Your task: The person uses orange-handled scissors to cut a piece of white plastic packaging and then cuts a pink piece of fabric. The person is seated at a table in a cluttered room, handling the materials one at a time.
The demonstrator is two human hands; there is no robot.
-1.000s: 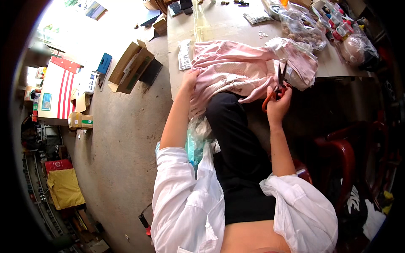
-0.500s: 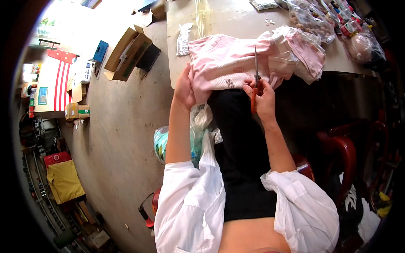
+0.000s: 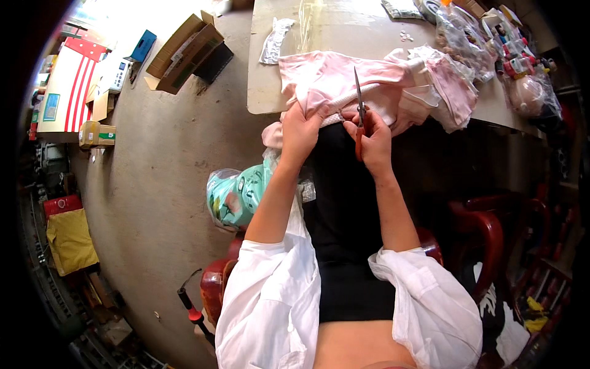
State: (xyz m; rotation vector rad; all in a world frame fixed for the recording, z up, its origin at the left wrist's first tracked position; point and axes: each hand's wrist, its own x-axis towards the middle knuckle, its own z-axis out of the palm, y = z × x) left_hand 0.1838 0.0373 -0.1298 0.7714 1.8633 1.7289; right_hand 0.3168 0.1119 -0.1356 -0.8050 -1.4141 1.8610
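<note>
Cardboard boxes [image 3: 184, 52] lay on the concrete floor at far left, and a teal plastic bag [image 3: 236, 195] sat beside the seated worker's left arm. The left hand [image 3: 301, 130] was closed on a fold of the pink garment [image 3: 344, 86], which hung over the near edge of the work table [image 3: 270, 80]. Just beside it, the right hand [image 3: 372, 138] was curled around the orange handles of scissors [image 3: 359, 107], blades pointing up across the cloth. Bagged small parts [image 3: 491, 49] crowded the table's right end.
</note>
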